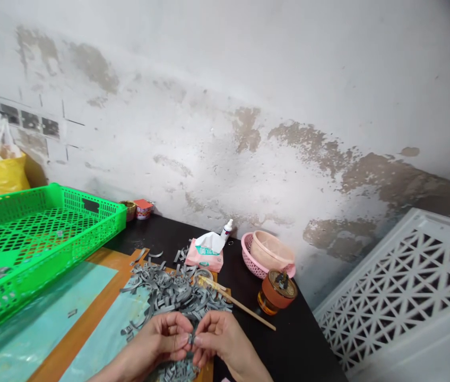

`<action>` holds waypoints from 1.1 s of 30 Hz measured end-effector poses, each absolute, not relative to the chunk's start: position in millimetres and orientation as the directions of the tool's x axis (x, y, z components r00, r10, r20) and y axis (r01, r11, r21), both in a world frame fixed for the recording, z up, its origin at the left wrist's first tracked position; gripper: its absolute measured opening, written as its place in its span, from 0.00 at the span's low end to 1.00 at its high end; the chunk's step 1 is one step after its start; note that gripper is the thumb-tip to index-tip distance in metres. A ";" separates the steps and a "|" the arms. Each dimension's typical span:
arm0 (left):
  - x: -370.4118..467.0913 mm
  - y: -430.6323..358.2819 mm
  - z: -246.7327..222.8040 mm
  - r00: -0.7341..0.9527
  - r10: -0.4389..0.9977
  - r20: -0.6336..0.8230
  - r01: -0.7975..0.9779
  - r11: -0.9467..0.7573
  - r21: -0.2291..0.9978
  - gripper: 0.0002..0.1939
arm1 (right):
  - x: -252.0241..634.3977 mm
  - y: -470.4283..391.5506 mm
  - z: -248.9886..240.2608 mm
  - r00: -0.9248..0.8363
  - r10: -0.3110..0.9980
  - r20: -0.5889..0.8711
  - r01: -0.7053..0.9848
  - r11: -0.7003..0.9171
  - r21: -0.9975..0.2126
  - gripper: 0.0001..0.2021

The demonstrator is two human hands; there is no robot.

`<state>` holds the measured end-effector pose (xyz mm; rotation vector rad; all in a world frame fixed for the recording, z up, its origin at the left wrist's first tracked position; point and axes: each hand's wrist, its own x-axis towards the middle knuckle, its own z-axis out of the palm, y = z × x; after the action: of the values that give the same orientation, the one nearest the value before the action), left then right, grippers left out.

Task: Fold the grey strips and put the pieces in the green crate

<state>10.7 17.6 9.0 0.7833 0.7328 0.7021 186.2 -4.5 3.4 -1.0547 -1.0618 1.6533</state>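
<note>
My left hand [169, 337] and my right hand [217, 337] meet at the bottom middle, both closed in a pinch. Between their fingertips is a small grey piece [190, 338], mostly covered by the fingers; it resembles the short grey strips around it. Just beyond the hands spreads a heap of grey strips [173, 291], many of them curved. Nearer to me, a second pile of small grey pieces [177, 370] lies partly hidden beneath the hands.
At left stands a green plastic crate [50, 254] with some grey pieces inside. A wooden stick [249, 309] lies right of the heap, near an amber jar [276, 292] and pink baskets [267, 254]. A tissue pack [205, 260] sits behind; a white lattice crate [404, 286] stands at right.
</note>
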 end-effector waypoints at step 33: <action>3.8 28.8 7.9 0.406 0.882 -0.239 -0.463 0.424 0.778 0.14 | 173.4 -1.1 -3.5 -0.108 0.958 0.265 -0.208 0.239 -0.948 0.12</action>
<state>3.8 28.8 7.9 0.6853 0.7155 0.9373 173.4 -1.1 -3.5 -0.8122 -1.2706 1.1976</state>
